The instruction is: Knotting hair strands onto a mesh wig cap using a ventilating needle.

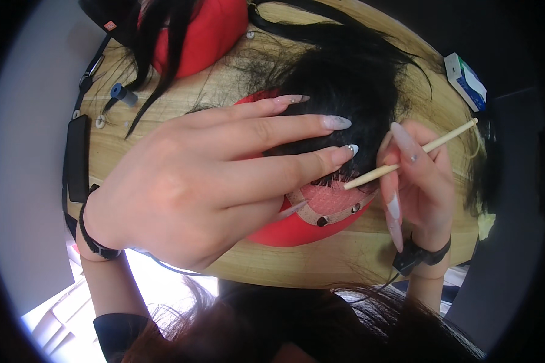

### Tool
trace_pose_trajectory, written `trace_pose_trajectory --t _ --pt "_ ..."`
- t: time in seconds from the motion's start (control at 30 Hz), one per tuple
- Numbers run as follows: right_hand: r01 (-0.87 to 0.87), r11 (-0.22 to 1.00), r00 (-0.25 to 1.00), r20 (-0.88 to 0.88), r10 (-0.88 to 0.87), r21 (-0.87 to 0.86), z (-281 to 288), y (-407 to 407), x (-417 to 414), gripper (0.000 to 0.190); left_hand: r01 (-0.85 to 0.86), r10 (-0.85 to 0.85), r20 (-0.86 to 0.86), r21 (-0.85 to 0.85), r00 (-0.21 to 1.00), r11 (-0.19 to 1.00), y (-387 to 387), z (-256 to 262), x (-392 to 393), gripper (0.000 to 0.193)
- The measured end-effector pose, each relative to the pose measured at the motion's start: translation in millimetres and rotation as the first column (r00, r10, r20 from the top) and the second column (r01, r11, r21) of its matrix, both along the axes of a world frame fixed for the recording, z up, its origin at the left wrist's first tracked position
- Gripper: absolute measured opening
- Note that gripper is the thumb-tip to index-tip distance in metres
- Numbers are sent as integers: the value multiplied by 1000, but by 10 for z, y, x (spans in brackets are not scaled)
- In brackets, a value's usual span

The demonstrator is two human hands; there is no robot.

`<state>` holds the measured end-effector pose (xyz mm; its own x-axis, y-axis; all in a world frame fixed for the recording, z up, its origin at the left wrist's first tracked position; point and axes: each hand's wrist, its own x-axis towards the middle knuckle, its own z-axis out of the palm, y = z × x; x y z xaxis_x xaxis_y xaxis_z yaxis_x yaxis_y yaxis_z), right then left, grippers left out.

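Note:
A red head form (290, 233) lies on the wooden table, with a net wig cap (334, 199) pinned over it and black hair (340, 86) spread across its far side. My left hand (195, 177) rests flat with spread fingers on the hair, its thumb by the beige edge band of the cap. Between the thumb and fingers of my right hand (413, 172) is a thin pale wooden-handled tool (449, 134). Its lower end is over the net at the hair's edge; any fine hook there is too small to see.
Another red form (209, 41) with black hair stands at the back left. Left of the work are a blue-topped spool (123, 94) and a black flat case or phone (78, 159). A tissue pack (465, 82) sits at the right edge, near more dark hair.

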<state>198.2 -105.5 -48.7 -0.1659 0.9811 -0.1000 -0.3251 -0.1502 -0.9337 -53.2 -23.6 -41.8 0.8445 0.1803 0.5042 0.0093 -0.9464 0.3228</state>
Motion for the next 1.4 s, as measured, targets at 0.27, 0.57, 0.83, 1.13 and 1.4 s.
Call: trace_pose_trajectory --t 0.27,0.57,0.83,1.13,1.4 --pt "18 1000 996 -91 -16 17 -5 -12 -33 22 -28 28 4 -31 1000 999 -23 4 12 12" --pt "2 999 955 -295 -15 -45 -40 31 -15 22 -12 11 36 35 999 999 -16 -33 14 10" --pt "203 974 976 56 -209 99 7 60 109 27 22 -27 51 84 998 996 22 -56 11 8" --pt "128 807 883 304 -357 576 222 8 179 43 27 -28 24 57 999 998 37 -25 13 8" --pt "15 997 819 571 -54 73 213 -174 -51 18 43 -42 16 -40 999 998 30 -3 -35 9"
